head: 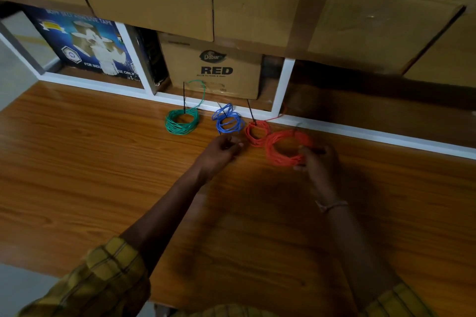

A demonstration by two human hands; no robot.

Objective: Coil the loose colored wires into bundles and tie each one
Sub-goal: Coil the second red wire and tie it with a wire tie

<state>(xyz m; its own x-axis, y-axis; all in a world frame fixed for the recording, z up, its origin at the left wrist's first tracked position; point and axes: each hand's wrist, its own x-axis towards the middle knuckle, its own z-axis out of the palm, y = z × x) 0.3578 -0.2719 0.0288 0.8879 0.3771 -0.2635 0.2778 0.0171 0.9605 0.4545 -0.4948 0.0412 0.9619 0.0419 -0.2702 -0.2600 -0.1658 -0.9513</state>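
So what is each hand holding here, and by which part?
The right hand grips the larger orange coil at its near-right edge. The left hand is curled, but whether it pinches anything cannot be told.

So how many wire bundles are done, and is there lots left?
Three look done: the green coil, blue coil and small red coil lie on the table, each with a black tie. The right hand grips the big red coil, seemingly being tied; the left hand is curled beside it. No more loose wire shows.
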